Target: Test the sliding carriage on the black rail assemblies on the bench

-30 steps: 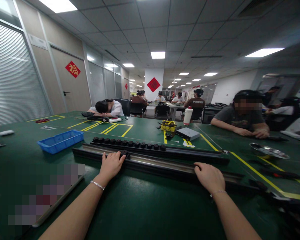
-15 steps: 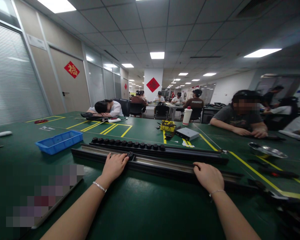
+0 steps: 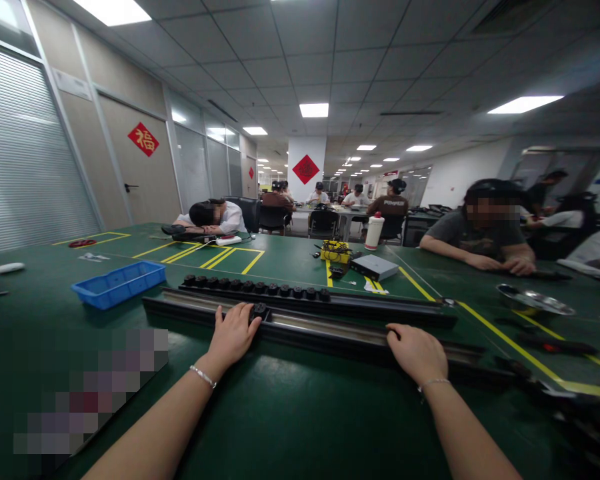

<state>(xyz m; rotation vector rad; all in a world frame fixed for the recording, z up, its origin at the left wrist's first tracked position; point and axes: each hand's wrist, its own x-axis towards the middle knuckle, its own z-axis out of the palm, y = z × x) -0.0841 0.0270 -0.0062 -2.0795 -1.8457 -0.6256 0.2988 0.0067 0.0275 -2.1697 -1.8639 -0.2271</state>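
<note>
Across the green worktop (image 3: pixel 300 427), near rail (image 3: pixel 325 325). On its left half, left hand (image 3: pixel 233 331), thumb and forefinger spread beside black block (image 3: pixel 261 309), cannot tell whether pinching; on its right half, right hand (image 3: pixel 419 350), clasping its near edge. Close behind it, second rail (image 3: pixel 390 308); before it, room between forearms. Beyond it: "福" on red diamond (image 3: pixel 143 139), "PUMPKIN" on brown shirt (image 3: pixel 387 209).

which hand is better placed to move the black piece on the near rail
Probably the left: the left hand is close beside the black piece, seemingly touching it, while the right hand rests farther along the near rail.
</note>
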